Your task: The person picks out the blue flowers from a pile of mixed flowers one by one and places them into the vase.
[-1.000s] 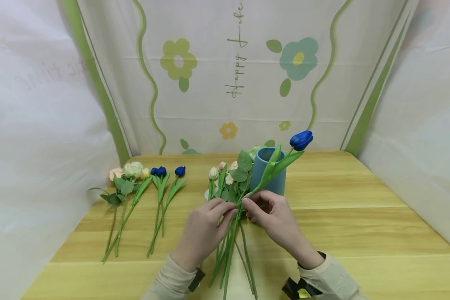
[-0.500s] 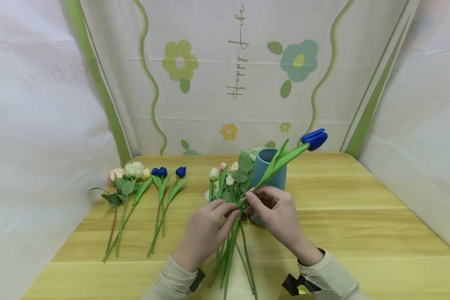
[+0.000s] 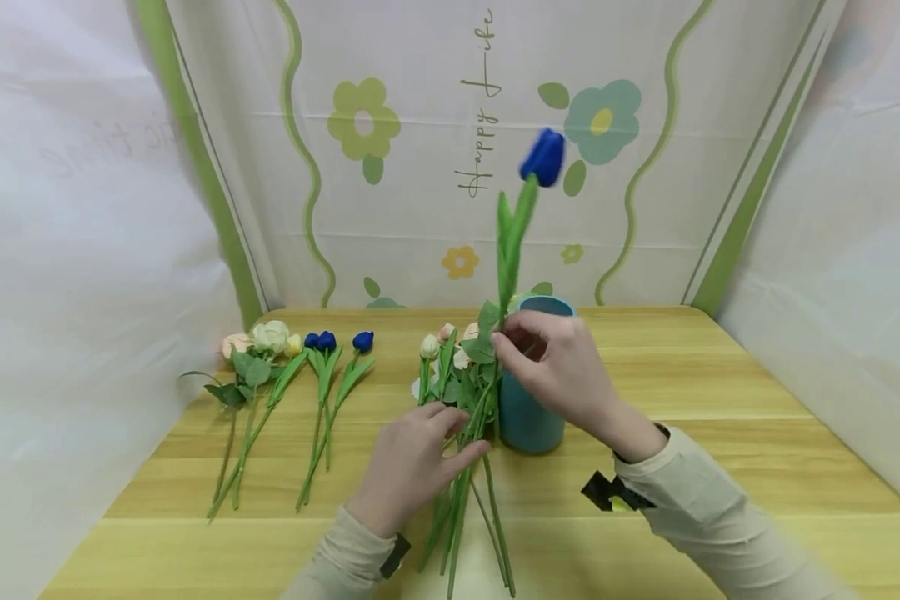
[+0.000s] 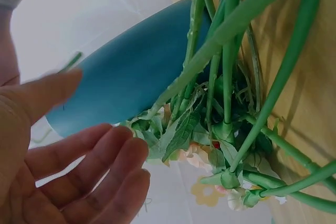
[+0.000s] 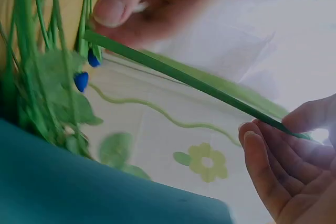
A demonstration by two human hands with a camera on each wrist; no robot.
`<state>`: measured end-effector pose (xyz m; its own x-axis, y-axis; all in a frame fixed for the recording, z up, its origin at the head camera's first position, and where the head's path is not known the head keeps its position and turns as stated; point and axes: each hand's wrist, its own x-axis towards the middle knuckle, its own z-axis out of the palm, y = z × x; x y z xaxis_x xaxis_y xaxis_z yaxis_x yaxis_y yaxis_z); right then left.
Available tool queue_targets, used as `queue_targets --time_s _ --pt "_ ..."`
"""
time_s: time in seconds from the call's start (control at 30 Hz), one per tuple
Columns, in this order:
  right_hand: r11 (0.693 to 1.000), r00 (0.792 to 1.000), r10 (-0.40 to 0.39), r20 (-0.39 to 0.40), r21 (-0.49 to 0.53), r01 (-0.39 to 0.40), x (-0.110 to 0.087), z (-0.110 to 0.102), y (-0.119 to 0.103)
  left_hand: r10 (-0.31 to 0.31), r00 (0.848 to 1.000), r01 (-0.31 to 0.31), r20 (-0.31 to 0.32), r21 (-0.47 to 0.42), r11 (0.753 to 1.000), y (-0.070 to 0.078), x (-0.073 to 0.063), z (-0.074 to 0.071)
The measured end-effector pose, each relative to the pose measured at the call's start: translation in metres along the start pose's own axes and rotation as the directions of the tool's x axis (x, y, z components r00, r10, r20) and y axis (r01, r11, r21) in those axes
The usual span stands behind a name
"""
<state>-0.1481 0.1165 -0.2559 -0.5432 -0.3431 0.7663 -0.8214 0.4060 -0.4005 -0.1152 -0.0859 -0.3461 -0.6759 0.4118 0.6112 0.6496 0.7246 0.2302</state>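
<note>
A blue tulip (image 3: 543,158) with long green leaves stands almost upright in my right hand (image 3: 558,358). Thumb and fingertips pinch its green stem (image 5: 184,80), whose lower end points toward my left hand in the right wrist view. My left hand (image 3: 416,467) holds nothing, its thumb and fingers spread apart beside the bunch of flowers. That bunch leans by the vase, its stems toward me, with a white tulip (image 3: 429,346) and green leaves (image 3: 487,317) at its head. The blue vase (image 3: 532,417) stands behind my right hand, which hides part of it.
Farther left on the wooden table (image 3: 690,500) lie more blue tulips (image 3: 362,342) and a group with a large white flower (image 3: 270,337) and a peach one. A printed white curtain (image 3: 420,208) rises behind the table and along both sides.
My right hand has risen with the blue tulip, which has swung from leaning right to nearly upright. My left hand's thumb and fingers have spread apart and let go of the stem.
</note>
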Motion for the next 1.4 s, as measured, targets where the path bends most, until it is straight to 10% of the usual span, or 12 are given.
queue_targets --time_s 0.4,0.67,1.4 --pt "0.927 0.92 -0.305 0.245 -0.147 0.346 0.055 -0.017 -0.014 -0.077 0.997 0.077 0.012 0.016 0.997 -0.002 -0.001 0.002" --pt "0.902 0.877 -0.269 0.399 -0.215 0.375 0.069 -0.012 -0.024 -0.074 0.997 0.074 0.006 0.007 0.997 -0.005 -0.003 0.007" --pt "0.794 0.837 -0.288 0.465 -0.373 0.48 0.097 -0.016 -0.025 -0.094 0.995 0.095 0.028 -0.013 0.995 -0.004 -0.002 0.008"
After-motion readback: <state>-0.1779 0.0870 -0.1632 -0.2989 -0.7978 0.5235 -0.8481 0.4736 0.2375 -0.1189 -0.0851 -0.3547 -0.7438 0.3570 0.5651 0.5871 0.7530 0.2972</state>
